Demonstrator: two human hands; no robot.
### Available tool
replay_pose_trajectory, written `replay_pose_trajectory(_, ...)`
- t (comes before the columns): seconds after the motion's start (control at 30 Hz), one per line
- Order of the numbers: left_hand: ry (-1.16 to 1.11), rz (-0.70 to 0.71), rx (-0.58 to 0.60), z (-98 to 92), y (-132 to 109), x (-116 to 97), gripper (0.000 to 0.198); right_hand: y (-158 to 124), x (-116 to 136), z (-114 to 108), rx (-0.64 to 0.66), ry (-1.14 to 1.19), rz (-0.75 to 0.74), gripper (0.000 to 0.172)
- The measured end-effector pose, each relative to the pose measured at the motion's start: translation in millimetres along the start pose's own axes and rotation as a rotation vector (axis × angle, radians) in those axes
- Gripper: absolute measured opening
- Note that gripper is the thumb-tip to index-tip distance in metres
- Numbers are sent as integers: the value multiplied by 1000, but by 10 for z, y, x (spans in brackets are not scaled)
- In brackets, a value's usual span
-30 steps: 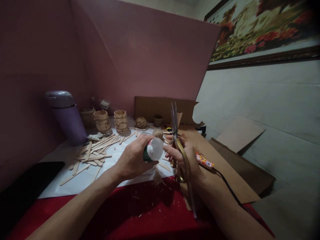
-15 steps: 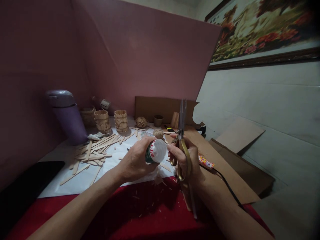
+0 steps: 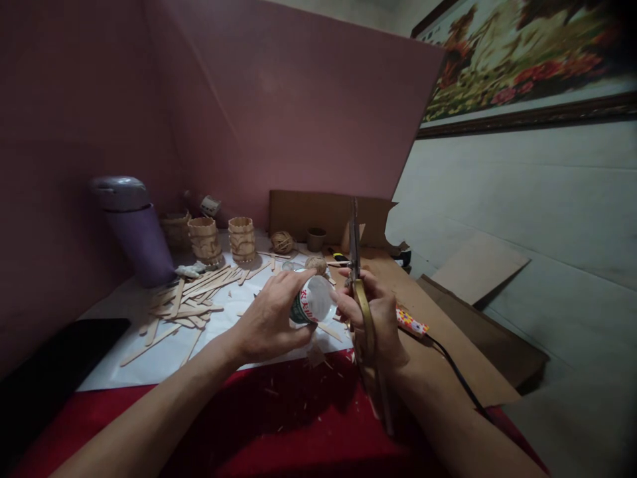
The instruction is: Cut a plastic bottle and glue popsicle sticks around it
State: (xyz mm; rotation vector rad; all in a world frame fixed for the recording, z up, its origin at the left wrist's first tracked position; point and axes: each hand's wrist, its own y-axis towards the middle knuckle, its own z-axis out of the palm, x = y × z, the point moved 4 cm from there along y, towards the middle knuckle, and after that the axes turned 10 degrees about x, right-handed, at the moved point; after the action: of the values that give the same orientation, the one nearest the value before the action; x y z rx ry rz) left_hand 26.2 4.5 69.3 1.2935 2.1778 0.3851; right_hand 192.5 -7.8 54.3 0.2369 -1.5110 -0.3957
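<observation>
My left hand [image 3: 269, 315] is wrapped round a small clear plastic bottle [image 3: 312, 303] with a green and red label, held on its side above the table. My right hand [image 3: 375, 318] grips gold-handled scissors [image 3: 359, 292], blades closed and pointing straight up, and its fingertips touch the bottle's end. A loose pile of flat wooden craft sticks [image 3: 189, 302] lies on white paper [image 3: 124, 362] to the left.
A purple flask [image 3: 134, 229] stands at the back left beside several small stick-built cups [image 3: 241, 239]. A twine ball [image 3: 281, 241] and a small dark cup [image 3: 315, 239] sit before a cardboard sheet [image 3: 438, 332]. A black cable [image 3: 458, 378] crosses it. Red cloth [image 3: 279, 425] covers the near edge.
The scissors' blades swung from leaning left to right and now stand upright. My right fingers have shifted along the bottle's end; the bottle has turned slightly in my left hand.
</observation>
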Motion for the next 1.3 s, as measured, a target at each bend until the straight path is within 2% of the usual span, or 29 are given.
replay_pose_trajectory(0.17,-266,-78,21,3,15,-1,54,-35,31,17,-14,46,2,38)
replay_pose_trajectory(0.4,-315,-96,-41,1,24,44,52,-52,21,9,-20,70,97,42)
replay_pose_trajectory(0.6,-178,-98,-94,18,1,118,60,-45,18,35,69,14,95,41)
replay_pose_trajectory(0.73,-65,-58,-46,22,-3,66,62,-46,50,23,44,-61,42,38)
replay_pose_trajectory(0.83,-105,-25,9,23,-1,18,65,-29,37,-4,-9,-36,22,38)
replay_pose_trajectory(0.93,-217,-77,43,32,3,27,61,-5,9,-28,-52,5,4,39)
replay_pose_trajectory(1.03,-259,-98,15,25,4,56,55,8,-17,-36,-67,72,20,40)
replay_pose_trajectory(1.2,-97,-102,-39,8,1,88,58,-6,-31,16,33,44,136,45)
replay_pose_trajectory(1.3,-14,-107,-17,26,0,79,66,-16,-24,36,75,-48,122,39)
